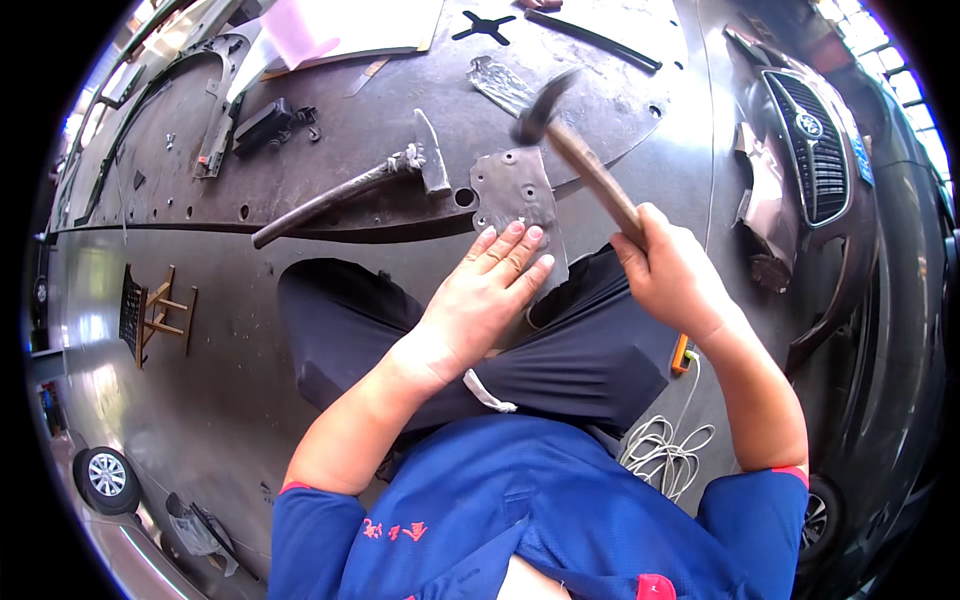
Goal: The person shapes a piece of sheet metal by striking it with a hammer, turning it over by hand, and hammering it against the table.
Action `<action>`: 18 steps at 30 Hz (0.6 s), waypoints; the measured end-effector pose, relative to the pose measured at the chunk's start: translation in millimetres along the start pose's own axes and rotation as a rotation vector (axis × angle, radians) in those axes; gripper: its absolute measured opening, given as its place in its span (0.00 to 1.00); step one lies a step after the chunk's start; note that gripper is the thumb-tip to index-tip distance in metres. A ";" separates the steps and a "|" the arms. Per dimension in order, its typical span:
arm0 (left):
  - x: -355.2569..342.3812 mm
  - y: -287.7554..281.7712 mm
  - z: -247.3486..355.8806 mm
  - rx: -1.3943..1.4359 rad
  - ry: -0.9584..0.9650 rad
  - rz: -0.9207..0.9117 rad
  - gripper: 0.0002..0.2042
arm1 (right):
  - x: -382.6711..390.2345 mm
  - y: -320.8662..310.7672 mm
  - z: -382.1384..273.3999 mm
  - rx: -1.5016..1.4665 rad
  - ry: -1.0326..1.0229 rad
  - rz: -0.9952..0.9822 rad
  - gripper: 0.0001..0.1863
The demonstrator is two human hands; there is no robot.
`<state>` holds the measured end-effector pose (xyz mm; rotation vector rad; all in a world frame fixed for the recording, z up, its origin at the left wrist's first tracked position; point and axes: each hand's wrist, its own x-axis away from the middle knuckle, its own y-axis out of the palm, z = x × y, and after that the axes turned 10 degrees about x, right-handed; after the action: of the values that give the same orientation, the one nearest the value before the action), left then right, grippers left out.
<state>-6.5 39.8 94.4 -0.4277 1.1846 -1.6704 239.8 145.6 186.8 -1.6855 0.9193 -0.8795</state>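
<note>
My right hand point(675, 268) is closed around the wooden handle of a hammer point(597, 178). The hammer's dark head is raised near the far end of a grey metal plate point(512, 185). My left hand point(474, 300) lies on the near part of this plate with its fingers stretched out, covering some of it. Holes and notches show in the plate, which extends over the near edge of a dark metal table point(370, 120). To its left, a second hammer point(345, 195) with a metal handle rests on the table.
Black plastic parts point(268, 128) and a black cross-shaped piece point(483, 28) lie farther back. Crumpled clear plastic point(500, 85) sits beyond the plate. At left stands a small folding stool point(158, 312). A coiled pale cable point(662, 455) lies on the floor at right, near a car front point(815, 150).
</note>
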 end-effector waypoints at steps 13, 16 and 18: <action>-1.9 -9.2 -4.2 0.027 -0.015 -0.021 0.37 | 21.1 -21.7 -8.8 -0.294 0.102 0.096 0.13; 1.0 -6.3 -3.4 0.019 -0.008 -0.035 0.37 | 24.1 -22.2 -4.8 -0.375 0.025 0.201 0.11; 0.7 -2.3 -4.2 0.029 -0.008 -0.017 0.37 | 26.3 10.6 8.4 -0.296 -0.030 0.185 0.12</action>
<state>-11.1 41.4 94.3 -0.4267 1.1527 -1.6966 257.2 123.4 177.9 -1.8208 1.2103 -0.6147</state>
